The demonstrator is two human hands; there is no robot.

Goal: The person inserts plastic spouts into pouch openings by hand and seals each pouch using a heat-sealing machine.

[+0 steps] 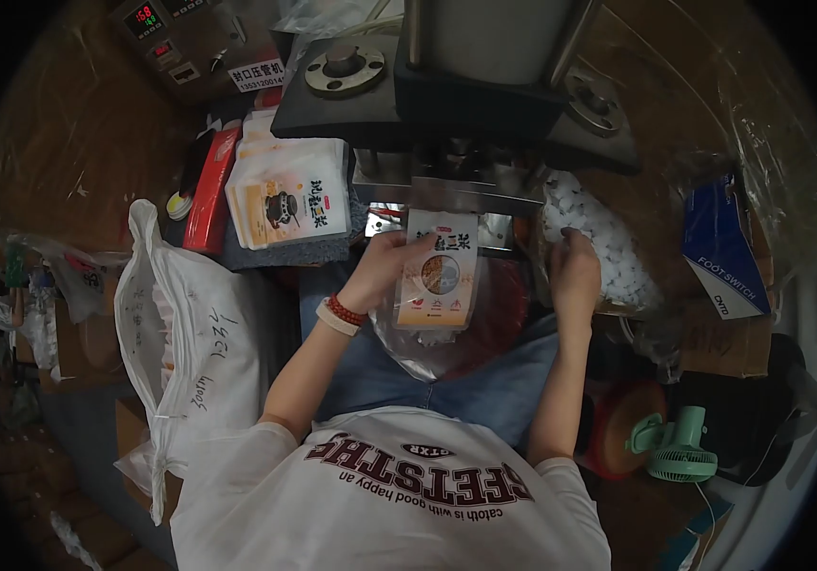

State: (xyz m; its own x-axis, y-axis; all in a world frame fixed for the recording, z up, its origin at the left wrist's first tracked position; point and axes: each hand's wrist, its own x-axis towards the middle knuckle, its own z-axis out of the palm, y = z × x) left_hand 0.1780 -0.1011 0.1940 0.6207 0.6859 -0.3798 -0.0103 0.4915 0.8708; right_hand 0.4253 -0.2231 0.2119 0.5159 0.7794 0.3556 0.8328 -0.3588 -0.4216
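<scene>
My left hand grips a printed pouch at its upper left edge. The pouch has a round picture and orange marks, and its top end lies at the metal jaw of the press. My right hand is at the near left side of a heap of small white pieces, its fingers curled; what they hold, if anything, cannot be made out. Left of the press, a stack of similar pouches rests on a grey pad.
A red box stands beside the stack. At the left is a white woven sack, at the upper left a control box. On the right are a blue and white carton and a green fan.
</scene>
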